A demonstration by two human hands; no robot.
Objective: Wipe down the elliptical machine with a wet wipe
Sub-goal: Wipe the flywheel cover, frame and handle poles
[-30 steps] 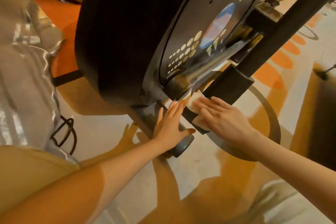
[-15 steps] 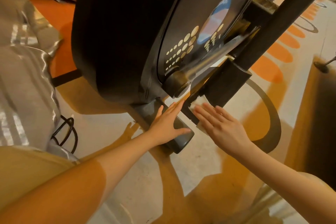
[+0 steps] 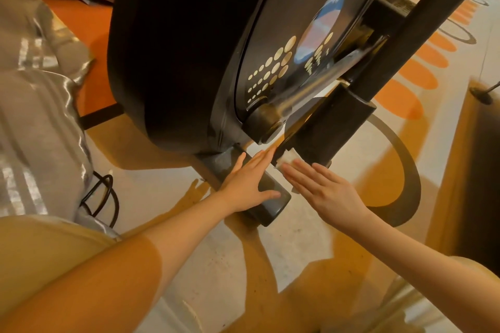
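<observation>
The black elliptical machine (image 3: 189,43) fills the upper middle, its round flywheel cover dotted with pale spots. Its grey base bar (image 3: 270,203) runs down toward me on the floor. My left hand (image 3: 249,184) rests flat on that base bar, fingers straight. My right hand (image 3: 324,192) lies flat with straight fingers, pressing a white wet wipe (image 3: 287,160) against the lower end of the black pedal arm sleeve (image 3: 330,127). Only a small edge of the wipe shows beyond my fingertips.
A grey shiny fabric cover (image 3: 38,105) lies at the left, with a black cable loop (image 3: 104,197) beside it. The floor (image 3: 173,192) is pale with orange ovals and a dark ring. A dark stand foot (image 3: 481,94) sits at the far right.
My right hand slid the wipe down and toward me along the pedal arm's lower end. More of the wipe is covered now. My left hand stayed on the base bar.
</observation>
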